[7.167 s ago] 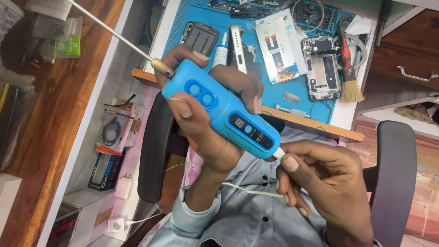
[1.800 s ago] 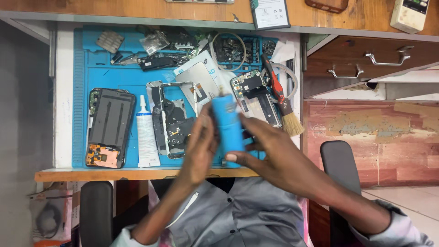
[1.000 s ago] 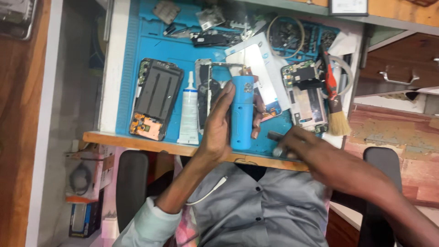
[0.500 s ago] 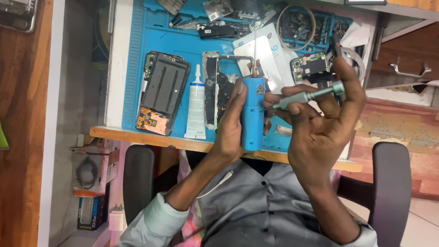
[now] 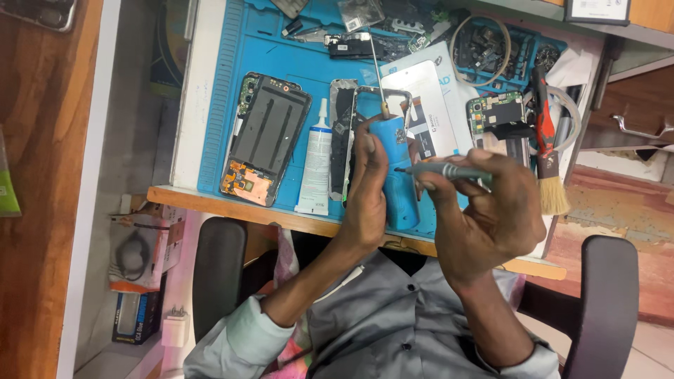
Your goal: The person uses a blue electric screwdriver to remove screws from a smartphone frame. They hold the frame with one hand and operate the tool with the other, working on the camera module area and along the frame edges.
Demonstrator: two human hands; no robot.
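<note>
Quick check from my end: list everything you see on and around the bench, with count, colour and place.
Mat: one, blue, covers the bench top.
Opened phone: one, black with orange bottom end, left on mat.
Glue tube: one, white, right of that phone.
Phone frame: one, dark, behind left hand.
Blue tool: one, metal tip pointing away, in left hand.
Screwdriver: one, grey, in right hand, tip at blue tool.
Brush: one, red handle, right on mat.
Circuit board: one, dark, left of brush.
Chair: one, black, under person.
Left hand: grips blue tool.
Right hand: grips screwdriver.
</note>
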